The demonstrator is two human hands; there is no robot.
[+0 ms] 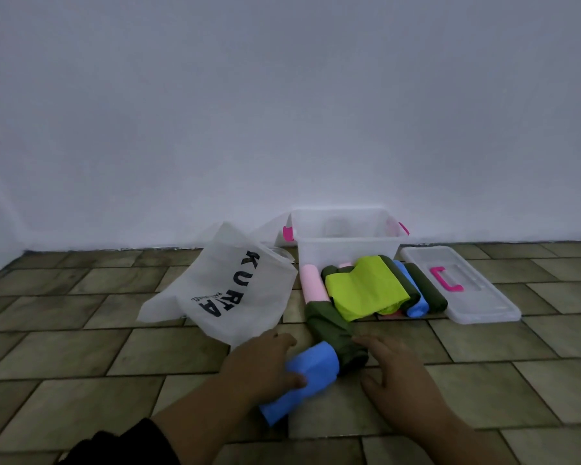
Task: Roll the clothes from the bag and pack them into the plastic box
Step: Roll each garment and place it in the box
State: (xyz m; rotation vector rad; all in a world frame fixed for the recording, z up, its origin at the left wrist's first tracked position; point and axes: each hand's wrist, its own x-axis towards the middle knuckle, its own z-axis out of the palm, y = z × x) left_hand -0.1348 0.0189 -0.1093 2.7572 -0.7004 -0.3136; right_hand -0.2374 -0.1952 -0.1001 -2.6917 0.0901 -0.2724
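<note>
The left hand [265, 364] grips the blue roll [302, 380] on the tiled floor [81, 364], thumb under its near side and fingers over the top. The right hand [396, 377] lies open and flat on the floor just right of it, fingertips touching the dark green garment [336, 333] that runs away from the roll's far end. Beyond both hands sit more rolled clothes, pink [312, 283], blue and green, with a lime-yellow piece [363, 286] draped over them. Behind those stands the plastic box [346, 236], apparently empty, its lid [460, 286] off to the right. The white bag [222, 286] lies slumped beyond the left hand. To do this well, I judge the roll should be kept squeezed tight so it does not unwind, with the right hand pinning the green cloth clear while the roll goes to the box.
</note>
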